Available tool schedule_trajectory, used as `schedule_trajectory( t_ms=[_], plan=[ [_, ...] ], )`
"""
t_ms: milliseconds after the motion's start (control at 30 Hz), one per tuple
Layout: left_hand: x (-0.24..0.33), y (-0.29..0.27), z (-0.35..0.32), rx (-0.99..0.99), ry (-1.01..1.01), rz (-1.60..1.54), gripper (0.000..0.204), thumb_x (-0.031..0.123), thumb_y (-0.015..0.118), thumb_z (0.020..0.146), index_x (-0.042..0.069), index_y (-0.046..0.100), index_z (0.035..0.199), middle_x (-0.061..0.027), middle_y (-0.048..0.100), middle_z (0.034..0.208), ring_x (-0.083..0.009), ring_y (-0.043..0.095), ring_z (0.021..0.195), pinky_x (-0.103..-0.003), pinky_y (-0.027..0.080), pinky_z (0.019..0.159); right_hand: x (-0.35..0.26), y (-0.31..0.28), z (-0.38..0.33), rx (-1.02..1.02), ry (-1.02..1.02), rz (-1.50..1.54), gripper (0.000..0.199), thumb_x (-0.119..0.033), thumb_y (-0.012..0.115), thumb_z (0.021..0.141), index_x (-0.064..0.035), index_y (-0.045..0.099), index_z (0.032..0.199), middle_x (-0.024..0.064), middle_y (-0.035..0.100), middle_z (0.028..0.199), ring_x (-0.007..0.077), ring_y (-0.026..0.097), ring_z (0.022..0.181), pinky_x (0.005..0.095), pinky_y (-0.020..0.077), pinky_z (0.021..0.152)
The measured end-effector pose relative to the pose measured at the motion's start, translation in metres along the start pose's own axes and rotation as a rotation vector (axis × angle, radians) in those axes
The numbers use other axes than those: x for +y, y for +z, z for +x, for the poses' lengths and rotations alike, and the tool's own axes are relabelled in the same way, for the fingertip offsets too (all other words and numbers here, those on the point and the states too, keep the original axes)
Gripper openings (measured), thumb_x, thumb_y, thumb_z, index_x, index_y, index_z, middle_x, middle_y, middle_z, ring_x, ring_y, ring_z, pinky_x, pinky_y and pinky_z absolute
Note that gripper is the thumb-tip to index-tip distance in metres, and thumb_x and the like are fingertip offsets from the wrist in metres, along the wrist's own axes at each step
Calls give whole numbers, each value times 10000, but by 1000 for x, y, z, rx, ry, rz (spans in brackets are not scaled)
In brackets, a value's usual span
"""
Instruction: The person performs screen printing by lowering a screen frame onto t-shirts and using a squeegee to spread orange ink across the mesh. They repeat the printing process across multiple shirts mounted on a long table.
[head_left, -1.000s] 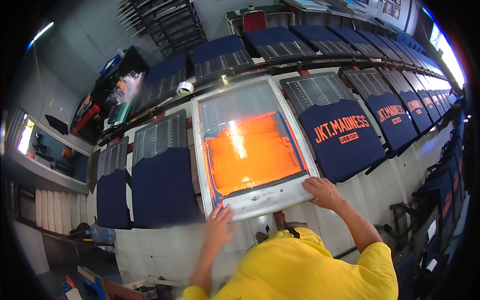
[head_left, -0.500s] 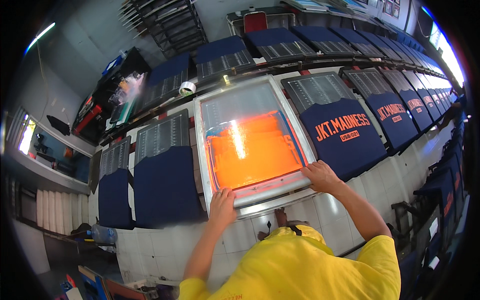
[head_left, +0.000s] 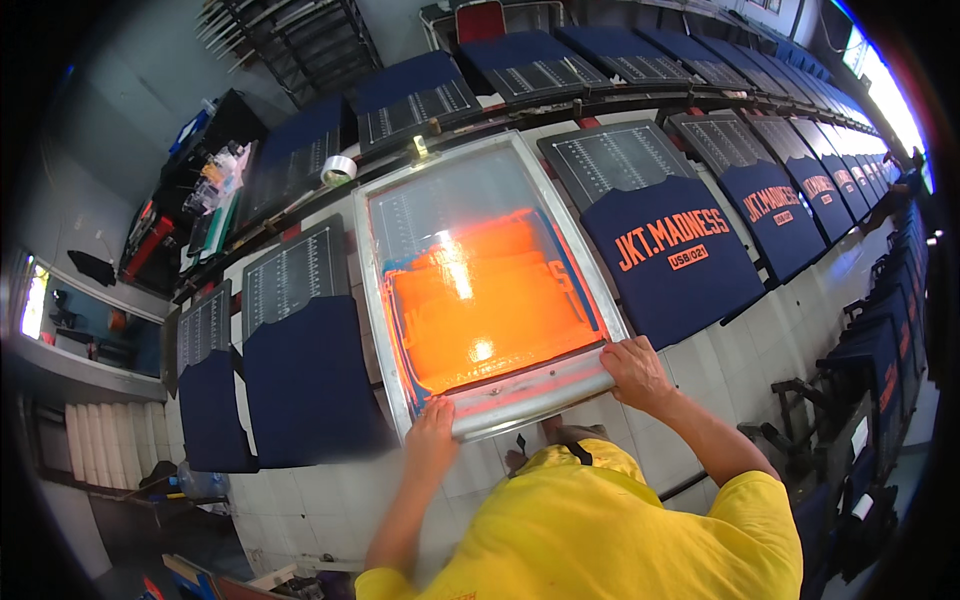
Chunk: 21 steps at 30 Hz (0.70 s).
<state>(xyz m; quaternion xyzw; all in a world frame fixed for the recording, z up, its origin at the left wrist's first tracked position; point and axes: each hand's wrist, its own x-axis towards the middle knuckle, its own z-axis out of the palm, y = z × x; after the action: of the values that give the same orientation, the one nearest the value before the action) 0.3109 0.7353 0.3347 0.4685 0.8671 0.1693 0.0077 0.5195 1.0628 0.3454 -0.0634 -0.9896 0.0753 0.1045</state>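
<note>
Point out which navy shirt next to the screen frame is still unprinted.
The plain navy shirt left of the aluminium-framed orange screen; the navy shirt on its right already carries orange lettering.

Shirt boards (head_left: 310, 390) (both sides) beside frame (head_left: 480, 280)

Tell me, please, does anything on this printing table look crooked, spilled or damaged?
Nothing stands out. The framed screen lies over one board, with its orange ink inside the frame, and both hands, left and right, grip its near edge. The dark blue shirts sit flat in their rows.
</note>
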Motion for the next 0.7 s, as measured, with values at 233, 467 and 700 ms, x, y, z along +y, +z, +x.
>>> schedule_trajectory(
  t_ms=[233, 467, 700],
  plan=[
    [-23, 23, 25, 77, 35, 27, 419, -74, 627, 677, -4, 650, 1089, -164, 679, 1174, -300, 654, 1123, -394, 553, 932, 26, 18, 37, 103, -60, -24, 181, -40, 626, 650, -53, 598, 829, 75, 604, 857, 247, 580, 789, 390, 411, 743],
    [-56, 12, 123, 45, -3, 66, 446, -75, 687, 644, 22, 662, 1078, -140, 702, 1097, -307, 687, 1008, -398, 578, 824, 78, 32, 130, 52, -86, -37, 165, -65, 679, 630, -73, 609, 779, 85, 626, 834, 265, 609, 819, 402, 430, 776],
    [-99, 10, 204, 55, 20, 45, 355, -25, 730, 660, 35, 670, 1004, -138, 701, 1005, -331, 694, 864, -427, 571, 757, 114, 34, 216, -58, -38, -83, 236, -111, 764, 614, -83, 652, 819, 81, 660, 862, 268, 637, 881, 400, 450, 824]
  ],
)
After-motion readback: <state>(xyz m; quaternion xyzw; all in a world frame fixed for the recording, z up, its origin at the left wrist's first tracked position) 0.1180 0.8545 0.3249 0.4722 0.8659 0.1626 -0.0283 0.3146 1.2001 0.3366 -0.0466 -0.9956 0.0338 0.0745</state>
